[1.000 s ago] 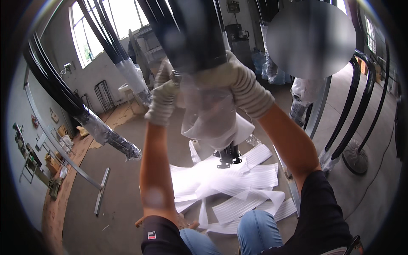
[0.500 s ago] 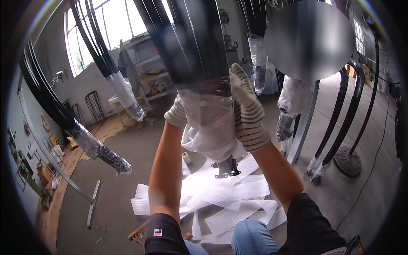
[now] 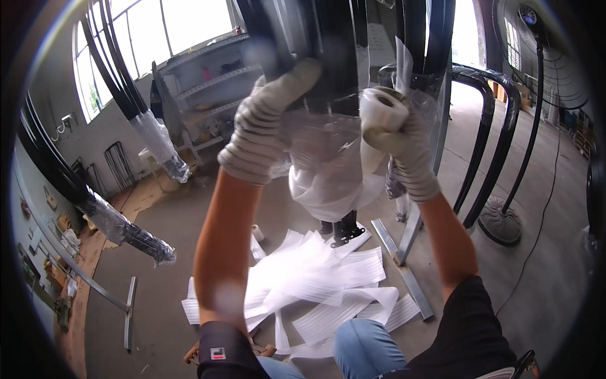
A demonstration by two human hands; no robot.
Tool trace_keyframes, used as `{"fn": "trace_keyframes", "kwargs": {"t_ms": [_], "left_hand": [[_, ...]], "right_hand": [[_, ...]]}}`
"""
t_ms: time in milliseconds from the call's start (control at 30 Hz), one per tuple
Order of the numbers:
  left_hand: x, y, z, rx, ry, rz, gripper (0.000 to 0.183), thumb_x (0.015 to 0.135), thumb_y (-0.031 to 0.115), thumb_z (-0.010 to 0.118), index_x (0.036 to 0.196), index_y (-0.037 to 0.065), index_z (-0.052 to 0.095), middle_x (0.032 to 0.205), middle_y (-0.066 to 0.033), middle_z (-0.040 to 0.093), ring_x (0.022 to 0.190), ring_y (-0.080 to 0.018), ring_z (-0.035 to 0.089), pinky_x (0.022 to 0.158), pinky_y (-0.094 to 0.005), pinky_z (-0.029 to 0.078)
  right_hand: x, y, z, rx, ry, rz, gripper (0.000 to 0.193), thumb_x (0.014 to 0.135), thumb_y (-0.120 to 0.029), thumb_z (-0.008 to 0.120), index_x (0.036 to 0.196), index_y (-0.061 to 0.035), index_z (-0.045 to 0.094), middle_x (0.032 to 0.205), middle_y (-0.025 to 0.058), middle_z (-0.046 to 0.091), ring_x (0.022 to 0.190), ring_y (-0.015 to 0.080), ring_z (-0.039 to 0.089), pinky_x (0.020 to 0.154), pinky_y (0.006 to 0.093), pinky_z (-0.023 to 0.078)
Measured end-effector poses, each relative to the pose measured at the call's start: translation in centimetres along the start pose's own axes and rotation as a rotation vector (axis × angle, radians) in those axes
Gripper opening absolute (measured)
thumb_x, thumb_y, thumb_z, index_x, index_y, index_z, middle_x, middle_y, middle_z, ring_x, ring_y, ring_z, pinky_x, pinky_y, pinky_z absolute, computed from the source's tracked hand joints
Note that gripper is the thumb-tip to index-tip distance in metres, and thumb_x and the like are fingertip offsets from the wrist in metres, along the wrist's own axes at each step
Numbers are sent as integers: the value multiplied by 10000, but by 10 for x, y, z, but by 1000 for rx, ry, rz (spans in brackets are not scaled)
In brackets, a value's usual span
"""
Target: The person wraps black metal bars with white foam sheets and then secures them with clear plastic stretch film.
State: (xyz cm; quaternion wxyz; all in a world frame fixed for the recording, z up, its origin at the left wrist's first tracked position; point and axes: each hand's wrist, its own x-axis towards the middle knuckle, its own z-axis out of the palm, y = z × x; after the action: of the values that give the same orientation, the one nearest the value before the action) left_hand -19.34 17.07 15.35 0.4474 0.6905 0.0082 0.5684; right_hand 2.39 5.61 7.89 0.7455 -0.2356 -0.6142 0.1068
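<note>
A bundle of black tubes (image 3: 334, 57) hangs upright in front of me, its lower end wrapped in white foam sheet (image 3: 315, 189) and clear film. Black brackets (image 3: 344, 228) stick out below the wrap. My left hand (image 3: 268, 123), in a striped knit glove, grips the bundle's left side, thumb stretched across the front; its other fingers are mostly hidden. At the bundle's right side, my gloved right hand (image 3: 404, 142) is closed round a roll of clear stretch film (image 3: 384, 110). A loose flap of film stands up behind the roll.
White foam strips (image 3: 315, 271) lie piled on the floor below. Other wrapped tube bundles (image 3: 126, 221) hang at the left. A metal stand foot (image 3: 404, 268), bent black tubes (image 3: 483, 151) and a pedestal fan's round base (image 3: 500, 221) are at the right. Shelves (image 3: 208, 79) stand behind.
My right hand has moved off the bundle's side and now shows with the film roll. My left hand has come higher and further round the front. The view has shifted right.
</note>
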Motion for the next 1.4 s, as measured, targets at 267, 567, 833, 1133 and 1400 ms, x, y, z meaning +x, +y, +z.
{"fn": "trace_keyframes", "kwargs": {"t_ms": [267,567,833,1133,1400], "left_hand": [[-89,34,14,1413,17,569,365,863,56,422,1215,1,347,1216,-109,400,1118,-207,422,938,-261,367],[-248,4,103,519,235,128,871,611,398,735,1253,12,289,1219,-161,392,1142,-271,389,925,-364,360],[-254,49,69,528,155,-119,705,672,251,720,1223,15,349,1154,-103,478,1065,-199,469,901,-318,391],[-257,34,31,30,237,-244,689,654,169,745,1219,34,374,1153,-80,485,1045,-184,489,939,-326,370],[-260,28,22,232,370,-122,805,606,194,777,1255,36,327,1198,-96,448,1052,-186,485,904,-311,404]], "right_hand": [[-48,-85,-15,-11,-614,-9,870,459,-172,812,1219,-56,404,1037,111,570,948,217,573,829,360,488],[-77,-117,60,212,-513,-33,982,461,-114,837,1270,-7,291,1186,132,457,1025,198,518,877,322,433],[-85,-124,98,-490,-561,-253,906,584,-378,743,1295,-43,292,1009,139,525,835,271,593,754,360,500],[-82,-84,107,-131,-337,-208,668,746,-181,639,1287,-38,275,1084,117,492,922,214,560,776,329,486],[-19,-14,107,914,-551,365,451,803,-137,584,1197,-75,373,1044,99,522,951,162,551,822,281,500]]}}
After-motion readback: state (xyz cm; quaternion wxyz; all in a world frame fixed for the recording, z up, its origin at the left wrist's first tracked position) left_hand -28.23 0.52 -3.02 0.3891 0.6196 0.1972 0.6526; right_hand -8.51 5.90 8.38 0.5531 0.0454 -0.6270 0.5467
